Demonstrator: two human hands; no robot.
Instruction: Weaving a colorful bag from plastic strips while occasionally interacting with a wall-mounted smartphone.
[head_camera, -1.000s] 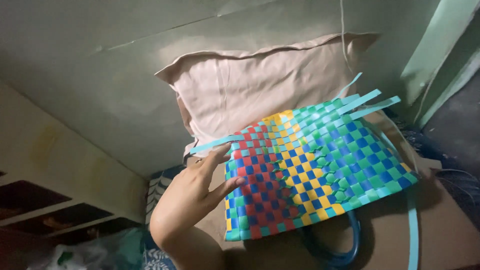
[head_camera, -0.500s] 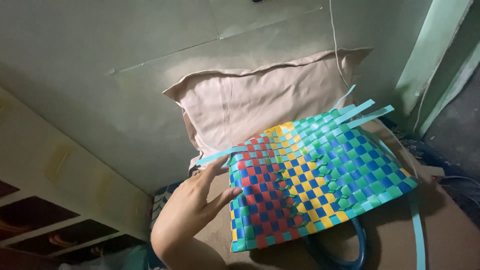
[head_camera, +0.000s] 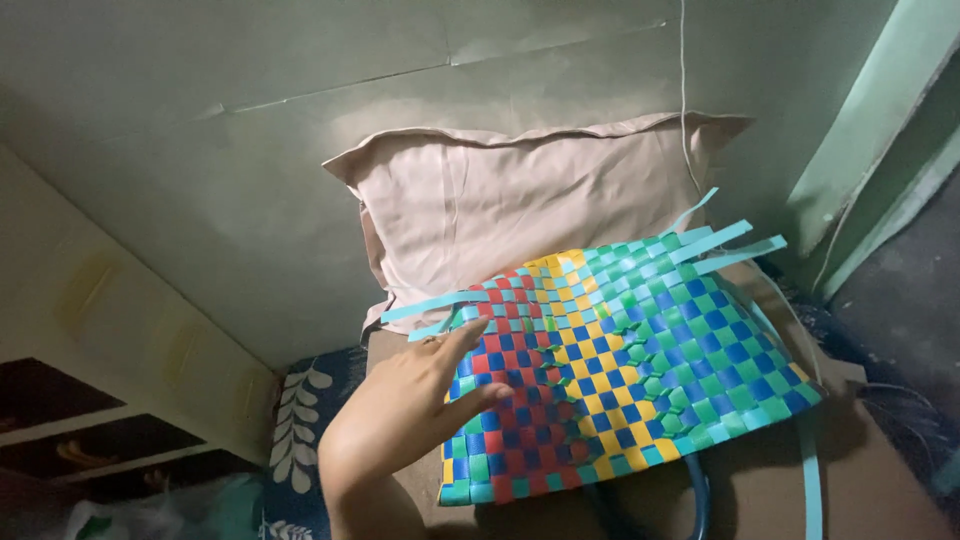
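Woven basket (head_camera: 620, 370): laid flat on a brown surface (head_camera: 880, 490), its upper edge touching a beige pillow (head_camera: 520, 210). Left hand (head_camera: 410, 410): spread open, flat against the basket's left edge, nothing gripped. Right hand: not seen. Loose strips (head_camera: 730, 245) project beyond the basket's upper right corner.

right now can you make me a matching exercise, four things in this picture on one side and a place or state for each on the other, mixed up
Things:
1. left hand
2. woven bag
3. pillow
4. loose strips

Places or states:
A. leaning against the wall behind the bag
B. sticking out past the bag's far corner
C. resting flat on the bag's red and blue end
D. lying on its side on brown cardboard

Pairs: 1-C, 2-D, 3-A, 4-B
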